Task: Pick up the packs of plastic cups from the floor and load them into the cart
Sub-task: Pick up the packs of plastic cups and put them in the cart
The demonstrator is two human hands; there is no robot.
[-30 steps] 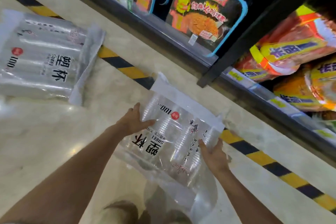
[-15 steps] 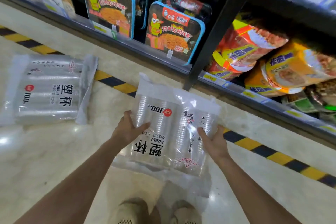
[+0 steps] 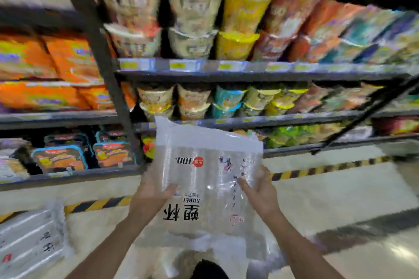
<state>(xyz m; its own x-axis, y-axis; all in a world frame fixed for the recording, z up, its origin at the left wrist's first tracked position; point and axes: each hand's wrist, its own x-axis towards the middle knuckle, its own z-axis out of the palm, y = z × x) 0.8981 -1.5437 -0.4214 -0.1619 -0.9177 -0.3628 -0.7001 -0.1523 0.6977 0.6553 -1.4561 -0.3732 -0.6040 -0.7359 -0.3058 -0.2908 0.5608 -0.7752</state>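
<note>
Head view, blurred throughout. Item held: one pack of plastic cups (image 3: 208,188), clear wrap with black print, carried off the floor at the lower centre of the frame. Left hand (image 3: 152,192): fingers curled round the pack's left edge, thumb laid across the front. Right hand (image 3: 260,195): fingers wrapped round the right edge, thumb on the front. Second pack (image 3: 29,242): lying on the floor (image 3: 340,197) at lower left, untouched, beside the striped floor tape (image 3: 317,169). Background: store shelves (image 3: 249,70) of bagged and bowled food across the upper frame. Cart: not seen in the frame. Handling note, as a judgement: the wrap is likely slippery and the cups crushable, so the pack is best kept level, gripped at both edges, and lowered into the cart rather than dropped.
</note>
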